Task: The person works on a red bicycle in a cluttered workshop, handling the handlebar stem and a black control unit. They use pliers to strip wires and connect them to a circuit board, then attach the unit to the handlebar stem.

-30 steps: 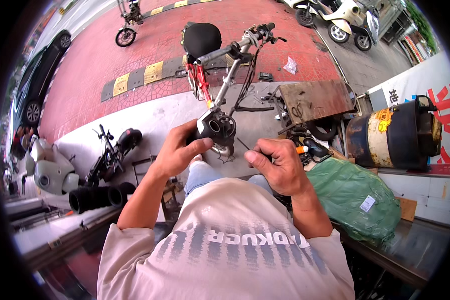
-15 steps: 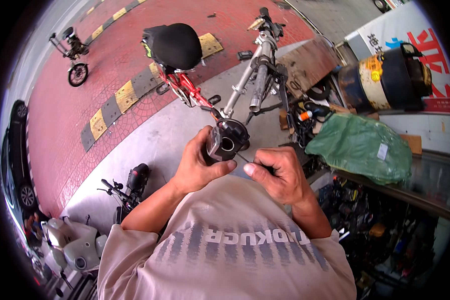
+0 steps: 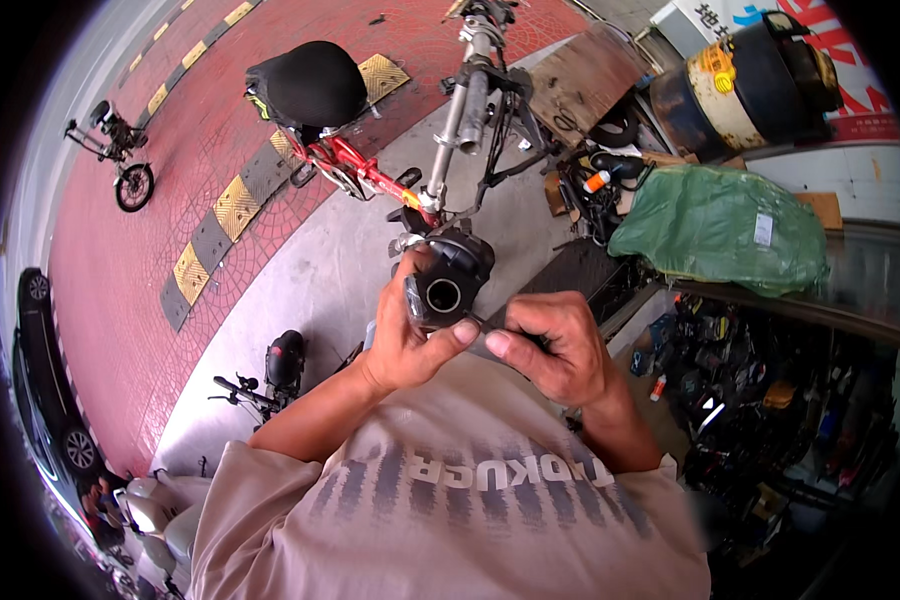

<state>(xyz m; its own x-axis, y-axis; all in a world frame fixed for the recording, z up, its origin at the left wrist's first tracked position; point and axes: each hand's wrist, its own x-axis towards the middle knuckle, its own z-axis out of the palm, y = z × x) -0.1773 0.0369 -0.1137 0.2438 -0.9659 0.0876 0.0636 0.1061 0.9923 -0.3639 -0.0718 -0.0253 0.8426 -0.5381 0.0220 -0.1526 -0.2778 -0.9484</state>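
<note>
My left hand (image 3: 405,340) is wrapped round a black housing (image 3: 460,262) with a silver-rimmed round bore, its thumb along the lower edge. My right hand (image 3: 555,355) is closed on a thin dark tool (image 3: 482,322), whose shaft reaches the housing's lower right; I cannot make out whether its tip is seated. Just beyond the housing stands a red folding bicycle (image 3: 360,170) with a black saddle (image 3: 305,85) and a silver handlebar stem (image 3: 455,135).
Around are a rusty board (image 3: 585,75), a barrel (image 3: 730,85), a green wrapped bundle (image 3: 715,230) and dark piled parts (image 3: 760,410) at right. A speed bump (image 3: 235,205), small black bike (image 3: 280,370), parked car (image 3: 45,380) and cream scooter (image 3: 155,510) are at left.
My view has swung, shifting the surroundings. The housing has tilted to show its bore more squarely, and the tool in my right hand has come up against the housing's lower right.
</note>
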